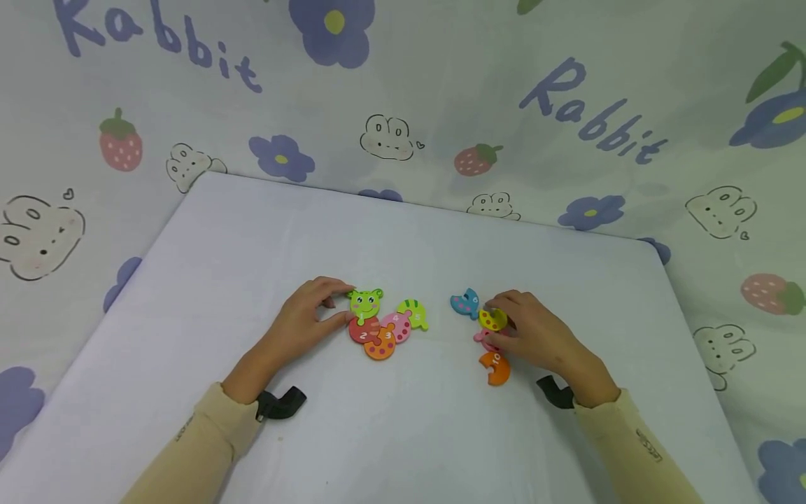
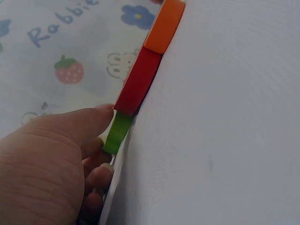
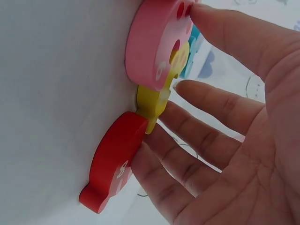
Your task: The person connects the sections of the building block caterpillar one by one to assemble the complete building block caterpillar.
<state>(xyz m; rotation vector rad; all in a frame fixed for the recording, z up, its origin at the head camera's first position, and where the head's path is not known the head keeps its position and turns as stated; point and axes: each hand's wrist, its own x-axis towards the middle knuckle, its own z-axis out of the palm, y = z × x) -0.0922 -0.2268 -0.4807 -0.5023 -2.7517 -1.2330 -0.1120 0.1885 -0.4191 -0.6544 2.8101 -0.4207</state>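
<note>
In the head view my left hand pinches the green smiling head piece of a caterpillar number puzzle, index finger at its top, thumb low on its left side. Joined to that head are a red piece marked 2, an orange piece marked 3, a pink piece marked 4 and a lime piece. My right hand reaches over loose pieces, its thumb touching a pink one, fingers spread beside a yellow one and a red one. The hand hides the red one in the head view.
A blue piece lies beyond my right fingertips, and an orange piece marked 10 lies nearer me. All rest on a white-covered table. A patterned curtain hangs behind it. Black camera mounts show at both wrists.
</note>
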